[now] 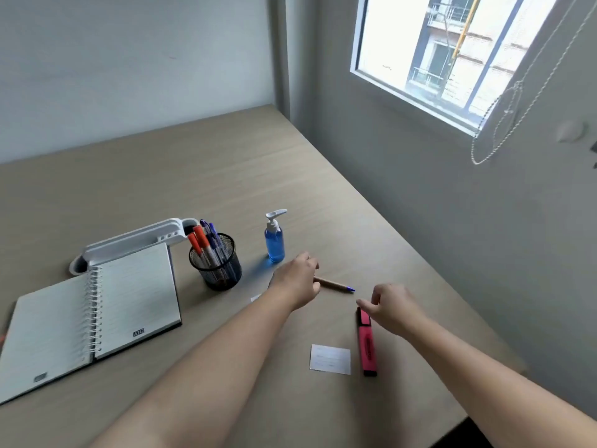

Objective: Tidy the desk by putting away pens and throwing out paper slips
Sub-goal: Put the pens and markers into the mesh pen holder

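Observation:
A brown pen (336,283) with a blue tip lies on the desk, and my left hand (298,279) covers its left end with fingers curled over it. My right hand (392,307) reaches down to the black-capped top of a pink highlighter (367,345), fingertips touching or just above it. A white paper slip (330,359) lies flat just left of the highlighter. Another small slip (255,298) peeks out beside my left forearm. A black mesh pen cup (219,268) holds several pens left of my hands.
A blue pump bottle (274,239) stands just behind my left hand. An open spiral notebook (90,315) and a white desk organizer (129,242) sit on the left. The desk's right edge runs along the wall under the window.

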Tool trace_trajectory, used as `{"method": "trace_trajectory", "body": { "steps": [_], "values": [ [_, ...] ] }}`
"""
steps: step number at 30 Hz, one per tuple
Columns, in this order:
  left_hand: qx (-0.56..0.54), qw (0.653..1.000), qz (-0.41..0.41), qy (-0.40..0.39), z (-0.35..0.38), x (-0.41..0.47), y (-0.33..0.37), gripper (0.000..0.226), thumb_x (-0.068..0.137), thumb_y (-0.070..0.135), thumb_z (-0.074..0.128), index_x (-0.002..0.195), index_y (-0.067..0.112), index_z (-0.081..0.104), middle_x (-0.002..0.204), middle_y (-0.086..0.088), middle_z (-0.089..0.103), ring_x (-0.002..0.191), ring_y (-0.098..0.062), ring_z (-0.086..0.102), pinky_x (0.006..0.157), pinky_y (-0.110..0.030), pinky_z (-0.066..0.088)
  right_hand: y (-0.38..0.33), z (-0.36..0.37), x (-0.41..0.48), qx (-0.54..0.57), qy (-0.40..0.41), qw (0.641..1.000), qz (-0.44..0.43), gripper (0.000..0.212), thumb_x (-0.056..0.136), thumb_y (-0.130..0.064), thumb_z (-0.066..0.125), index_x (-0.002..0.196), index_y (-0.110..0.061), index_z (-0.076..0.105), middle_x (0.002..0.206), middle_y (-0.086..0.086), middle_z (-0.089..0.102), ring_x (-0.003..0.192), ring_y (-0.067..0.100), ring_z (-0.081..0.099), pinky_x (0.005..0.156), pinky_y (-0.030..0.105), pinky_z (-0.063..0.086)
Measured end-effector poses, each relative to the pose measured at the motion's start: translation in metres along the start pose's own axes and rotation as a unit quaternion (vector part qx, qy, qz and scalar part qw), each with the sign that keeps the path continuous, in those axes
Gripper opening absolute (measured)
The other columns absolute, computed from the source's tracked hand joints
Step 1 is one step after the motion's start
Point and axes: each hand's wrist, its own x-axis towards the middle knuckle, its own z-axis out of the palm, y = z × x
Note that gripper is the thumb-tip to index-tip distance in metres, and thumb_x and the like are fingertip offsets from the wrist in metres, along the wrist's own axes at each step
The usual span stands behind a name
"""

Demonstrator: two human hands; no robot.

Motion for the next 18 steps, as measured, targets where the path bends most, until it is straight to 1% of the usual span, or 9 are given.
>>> {"method": "trace_trajectory", "body": {
  "steps": [2,4,6,7,10,11,13,16,18],
  "values": [
    [0.061,0.998,-0.015,-0.024,0.011,0.002,-0.004,0.038,0.086,0.027,0.052,0.124,0.017,0.052,0.125,-0.003,0.052,0.109,-0.028,0.057,0.079,-0.036,0.046,0.005,0.017,-0.006,-0.015,-0.034,0.999,0.009,0.038,0.078,-0.051,0.061,0.069,-0.014,0.053,0.078,0.008,0.064,0.079,0.027,0.061,0.061,0.03,0.042],
    [0.141,0.99,-0.031,-0.007,0.012,0.008,-0.011,0.035,0.087,0.027,0.052,0.121,0.017,0.052,0.124,-0.005,0.053,0.114,-0.027,0.054,0.085,-0.037,0.044,0.0,0.024,-0.008,-0.03,-0.043,0.999,0.009,0.039,0.077,-0.053,0.062,0.077,-0.015,0.052,0.088,0.01,0.064,0.088,0.028,0.06,0.064,0.029,0.04],
    [0.177,0.982,-0.058,0.017,0.011,0.008,-0.026,0.03,0.09,0.027,0.05,0.118,0.018,0.052,0.123,-0.006,0.053,0.116,-0.026,0.05,0.09,-0.038,0.042,-0.011,0.029,-0.009,-0.032,-0.038,0.999,0.002,0.036,0.077,-0.049,0.063,0.084,-0.015,0.053,0.098,0.01,0.063,0.094,0.029,0.059,0.066,0.028,0.04],
    [0.176,0.982,-0.067,0.021,0.011,0.008,-0.033,0.027,0.091,0.027,0.049,0.117,0.018,0.052,0.122,-0.007,0.053,0.116,-0.026,0.049,0.091,-0.038,0.041,-0.015,0.031,-0.01,-0.031,-0.034,0.999,0.003,0.034,0.077,-0.045,0.063,0.087,-0.014,0.055,0.098,0.011,0.062,0.094,0.03,0.059,0.065,0.028,0.039],
    [0.156,0.987,-0.042,0.02,0.017,0.006,-0.041,0.024,0.092,0.032,0.05,0.111,0.017,0.053,0.119,-0.008,0.053,0.114,-0.026,0.048,0.093,-0.038,0.04,-0.013,0.033,-0.007,-0.024,-0.017,0.999,0.022,0.023,0.077,-0.028,0.059,0.09,-0.009,0.058,0.096,0.015,0.063,0.088,0.032,0.062,0.062,0.028,0.04],
    [0.153,0.988,-0.033,0.012,0.018,0.004,-0.042,0.025,0.092,0.033,0.051,0.111,0.016,0.053,0.118,-0.008,0.053,0.114,-0.026,0.048,0.094,-0.039,0.04,-0.011,0.033,-0.006,-0.019,-0.01,0.999,0.025,0.022,0.077,-0.025,0.058,0.091,-0.008,0.06,0.097,0.017,0.064,0.088,0.034,0.062,0.062,0.029,0.041],
    [0.129,0.991,-0.03,0.0,0.018,-0.004,-0.043,0.025,0.092,0.034,0.051,0.108,0.015,0.053,0.117,-0.008,0.056,0.113,-0.027,0.05,0.092,-0.04,0.041,-0.007,0.031,-0.006,-0.002,0.006,1.0,0.021,0.022,0.078,-0.024,0.059,0.091,-0.006,0.061,0.097,0.019,0.065,0.087,0.034,0.062,0.063,0.029,0.041],
    [0.003,0.998,-0.07,0.001,0.006,-0.014,-0.047,0.017,0.091,0.03,0.055,0.096,0.014,0.058,0.106,-0.009,0.065,0.099,-0.029,0.059,0.078,-0.035,0.045,-0.01,0.018,-0.004,0.058,0.042,0.997,0.003,0.022,0.079,-0.028,0.062,0.089,-0.008,0.061,0.093,0.015,0.066,0.079,0.029,0.057,0.062,0.027,0.038],
    [-0.07,0.993,-0.091,0.025,-0.008,-0.02,-0.053,0.014,0.089,0.026,0.058,0.091,0.012,0.061,0.099,-0.011,0.069,0.092,-0.028,0.062,0.075,-0.034,0.048,-0.022,0.003,-0.003,0.103,0.069,0.992,-0.02,0.021,0.08,-0.029,0.064,0.087,-0.01,0.06,0.085,0.011,0.062,0.074,0.024,0.052,0.063,0.027,0.037]
  ]
}}
